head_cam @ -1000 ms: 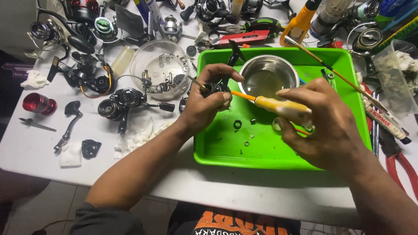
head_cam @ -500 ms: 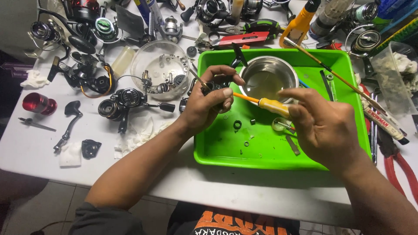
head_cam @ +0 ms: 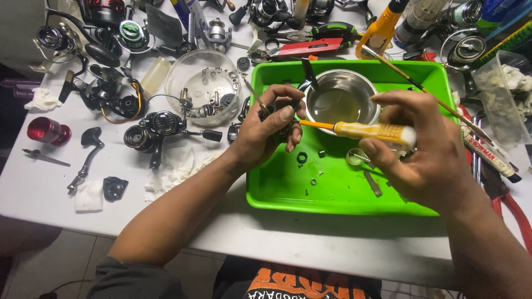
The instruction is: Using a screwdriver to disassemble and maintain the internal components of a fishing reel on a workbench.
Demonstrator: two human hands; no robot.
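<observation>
Since prev. frame, right hand (head_cam: 426, 149) has tilted the yellow-handled screwdriver (head_cam: 366, 130) flatter, tip now at the small dark reel part (head_cam: 280, 119). L to R: left hand (head_cam: 266, 130), fingers closed round that part, holds it above the green tray (head_cam: 332, 191) beside the steel bowl (head_cam: 341, 102); right fingers pinch the handle. Recommend: keep tip seated square, work over tray so loose bits drop in, not onto bench (head_cam: 44, 188).

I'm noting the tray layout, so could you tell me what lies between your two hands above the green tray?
In the head view, the orange shaft of the yellow-handled screwdriver spans from the right hand to the left hand, with the steel bowl behind it.
</observation>
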